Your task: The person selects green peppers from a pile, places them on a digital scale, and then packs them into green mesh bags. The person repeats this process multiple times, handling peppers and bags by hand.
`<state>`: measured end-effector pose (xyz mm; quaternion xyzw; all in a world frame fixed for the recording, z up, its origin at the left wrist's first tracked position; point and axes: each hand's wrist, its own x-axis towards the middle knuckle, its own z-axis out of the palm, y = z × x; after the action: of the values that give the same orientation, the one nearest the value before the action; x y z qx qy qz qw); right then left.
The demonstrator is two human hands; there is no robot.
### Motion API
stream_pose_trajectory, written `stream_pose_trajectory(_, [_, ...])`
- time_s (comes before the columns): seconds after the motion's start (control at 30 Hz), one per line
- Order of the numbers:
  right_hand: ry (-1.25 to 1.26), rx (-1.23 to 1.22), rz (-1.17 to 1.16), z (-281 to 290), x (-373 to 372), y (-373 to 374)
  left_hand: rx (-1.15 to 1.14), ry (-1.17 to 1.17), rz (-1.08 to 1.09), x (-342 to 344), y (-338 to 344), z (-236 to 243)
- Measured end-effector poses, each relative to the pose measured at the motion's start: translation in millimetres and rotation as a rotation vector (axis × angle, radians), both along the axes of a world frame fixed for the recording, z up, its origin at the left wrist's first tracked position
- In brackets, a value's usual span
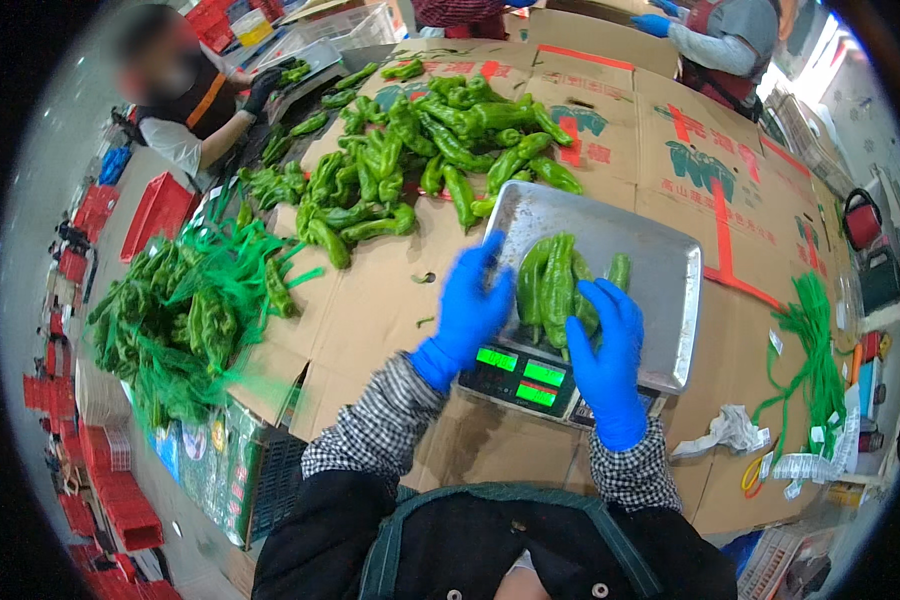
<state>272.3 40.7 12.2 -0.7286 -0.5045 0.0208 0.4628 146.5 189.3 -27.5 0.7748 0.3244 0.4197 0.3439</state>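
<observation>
Several long green peppers (pixel 556 285) lie together in the metal weighing tray (pixel 660 240) of a digital scale, one of them a little apart on the right. My left hand (pixel 466 312), in a blue glove, is beside the tray's left edge with its fingers apart and nothing in it. Over the tray's near part, my right hand (pixel 612 355), gloved alike, has its thumb and fingers spread at the right side of the peppers, seemingly touching them. Under my hands the scale's lit green display (pixel 537 383) faces me.
A heap of loose peppers (pixel 410 150) covers the cardboard (pixel 390 310) beyond the scale. On the left sits a green net bag (pixel 195 310) full of peppers. Green net strips (pixel 812 360), crumpled white paper (pixel 727 432) and orange-handled scissors (pixel 753 476) lie right. Co-workers stand across the table.
</observation>
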Motion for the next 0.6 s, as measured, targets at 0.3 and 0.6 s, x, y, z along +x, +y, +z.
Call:
stream_pose_trajectory(0.3, [0.298,0.26,-0.012,6,21,-9,-0.292,0.434,0.258,9,185,-128])
stream_pose_trajectory(0.6, [0.37,0.277,-0.074,-1,23,-12,-0.667,0.008,0.171,5,184,-121])
